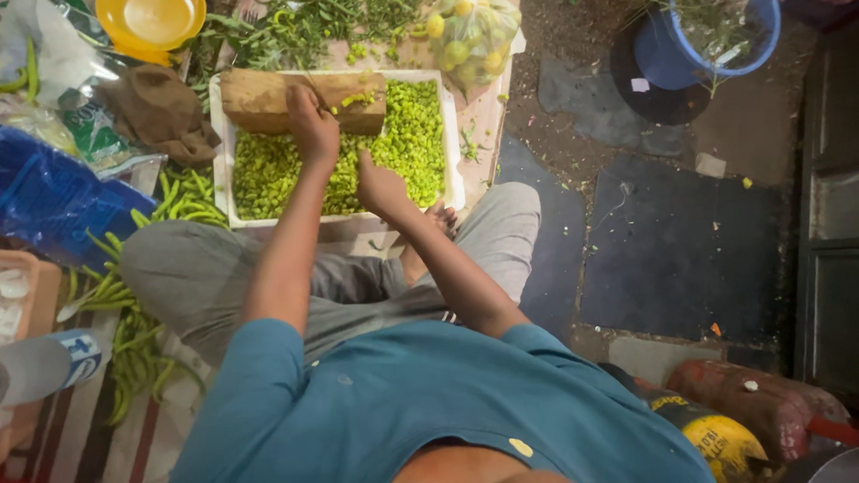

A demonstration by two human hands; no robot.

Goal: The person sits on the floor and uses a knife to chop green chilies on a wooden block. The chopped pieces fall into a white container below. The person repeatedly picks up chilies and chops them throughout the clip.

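Chopped green chillies (pixel 407 142) fill a white tray (pixel 220 182) on the floor. Left hand (pixel 313 129) rests on the wooden board (pixel 253 100), fingers curled, grip unclear; right hand (pixel 380 184) lies on the chillies, fingers hidden beneath, state indeterminable.

A single head-worn camera looks almost straight down the wearer's own body, over the teal shirt (pixel 435 413) and crossed legs to the floor (pixel 677 252). The top of the picture is the ground ahead of the person, where a white tray (pixel 220 182) sits close. The view stands near, with both forearms filling its middle. No second view shares the scene.
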